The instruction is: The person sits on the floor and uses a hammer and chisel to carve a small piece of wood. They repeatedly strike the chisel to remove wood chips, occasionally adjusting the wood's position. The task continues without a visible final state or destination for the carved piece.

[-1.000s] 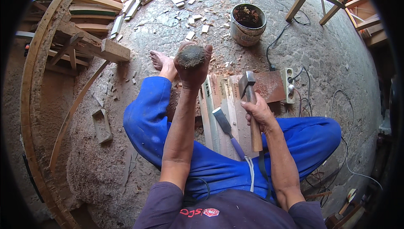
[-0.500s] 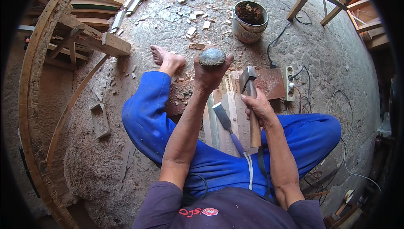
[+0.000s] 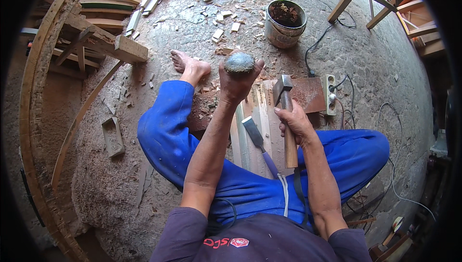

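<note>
My left hand (image 3: 234, 88) is raised in front of me, closed around a thick thing with a domed, grey, rough-edged end (image 3: 239, 62) facing up. The rest of it is hidden by the fist, so its kind does not show. In my right hand (image 3: 298, 121) is a hammer (image 3: 290, 152), gripped round its wooden handle, with the steel head up and apart from the domed end. Between my legs a chisel (image 3: 254, 133) with a wide blade and purple handle lies on pale wooden strips (image 3: 264, 117). Both hands are above a reddish-brown board (image 3: 308, 93).
A stained bucket (image 3: 285, 36) with shavings stands ahead. A white power strip (image 3: 329, 96) with cords sits at the board's right end. Wood offcuts (image 3: 218, 34) litter the floor. On the left are a curved timber (image 3: 36, 79), a wooden beam (image 3: 131, 49) and a small trough-shaped box (image 3: 112, 137).
</note>
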`<action>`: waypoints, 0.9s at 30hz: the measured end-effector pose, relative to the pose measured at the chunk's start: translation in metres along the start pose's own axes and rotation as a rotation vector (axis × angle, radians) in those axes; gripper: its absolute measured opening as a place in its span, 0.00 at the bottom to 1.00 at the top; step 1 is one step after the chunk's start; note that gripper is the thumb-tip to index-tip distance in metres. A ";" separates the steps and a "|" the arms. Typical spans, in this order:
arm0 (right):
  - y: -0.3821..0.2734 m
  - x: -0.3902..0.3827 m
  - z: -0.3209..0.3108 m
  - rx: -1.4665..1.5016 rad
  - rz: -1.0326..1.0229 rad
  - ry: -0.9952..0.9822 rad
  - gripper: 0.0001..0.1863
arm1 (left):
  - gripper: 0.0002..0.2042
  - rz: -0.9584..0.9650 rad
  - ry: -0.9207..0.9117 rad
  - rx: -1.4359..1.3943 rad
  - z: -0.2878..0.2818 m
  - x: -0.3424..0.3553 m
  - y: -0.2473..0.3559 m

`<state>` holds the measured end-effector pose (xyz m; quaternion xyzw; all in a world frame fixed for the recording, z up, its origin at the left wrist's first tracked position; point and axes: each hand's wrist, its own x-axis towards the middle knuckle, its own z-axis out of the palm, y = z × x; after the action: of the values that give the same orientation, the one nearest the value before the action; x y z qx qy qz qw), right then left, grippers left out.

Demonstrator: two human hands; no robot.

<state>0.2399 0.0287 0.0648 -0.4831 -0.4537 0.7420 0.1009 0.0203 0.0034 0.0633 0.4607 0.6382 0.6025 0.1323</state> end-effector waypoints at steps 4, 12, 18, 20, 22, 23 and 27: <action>0.002 0.001 -0.001 -0.005 0.000 0.012 0.21 | 0.13 -0.099 -0.066 -0.099 -0.002 0.004 0.011; 0.003 0.001 -0.001 0.134 -0.019 0.010 0.17 | 0.12 0.028 0.016 -0.013 -0.016 0.001 -0.011; -0.017 -0.011 0.001 0.266 -0.122 0.003 0.16 | 0.12 0.052 -0.057 0.052 -0.002 -0.002 0.016; -0.031 -0.023 0.000 0.249 -0.206 0.003 0.18 | 0.11 0.098 -0.033 0.066 0.001 -0.005 0.021; -0.039 -0.034 -0.002 0.293 -0.283 -0.057 0.20 | 0.12 0.115 0.000 0.084 -0.005 -0.007 0.018; -0.041 -0.039 -0.003 0.317 -0.323 -0.086 0.21 | 0.13 0.003 -0.047 0.080 -0.012 -0.009 0.011; -0.063 -0.072 0.010 0.031 -0.417 -0.053 0.35 | 0.13 0.035 0.011 0.056 -0.008 -0.014 0.010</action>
<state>0.2506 0.0163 0.1599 -0.3577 -0.5349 0.7242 0.2477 0.0260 -0.0136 0.0686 0.4720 0.6475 0.5889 0.1053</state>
